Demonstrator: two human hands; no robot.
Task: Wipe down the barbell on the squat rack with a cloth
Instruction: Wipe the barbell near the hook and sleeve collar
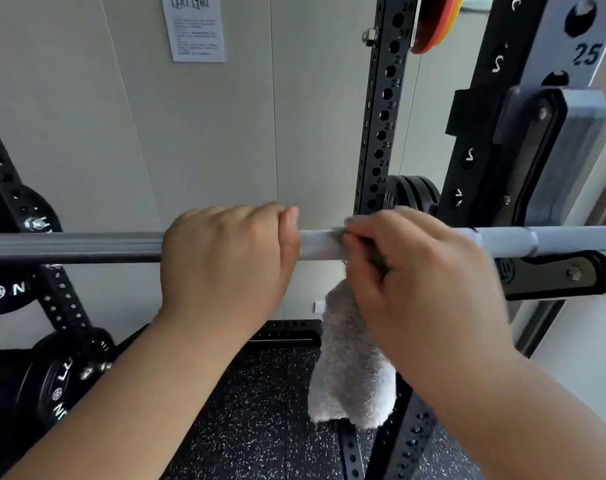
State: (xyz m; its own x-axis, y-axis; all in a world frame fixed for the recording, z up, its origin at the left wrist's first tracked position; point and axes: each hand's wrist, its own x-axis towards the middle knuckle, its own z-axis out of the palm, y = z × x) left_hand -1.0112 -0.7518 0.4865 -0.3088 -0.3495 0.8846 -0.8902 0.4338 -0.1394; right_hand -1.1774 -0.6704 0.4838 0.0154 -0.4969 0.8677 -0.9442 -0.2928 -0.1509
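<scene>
Two bare hands on a racked steel barbell, one holding a towel.

Nearest: left hand (225,261) curled over the horizontal grey steel barbell (320,243); right hand (409,271) just beside it, pinching a fluffy white terry cloth (350,368) against the bar, its tail hanging below. Beyond: black perforated squat-rack upright (381,109), black weight plates (412,194), beige wall with a printed paper notice (194,27).
</scene>
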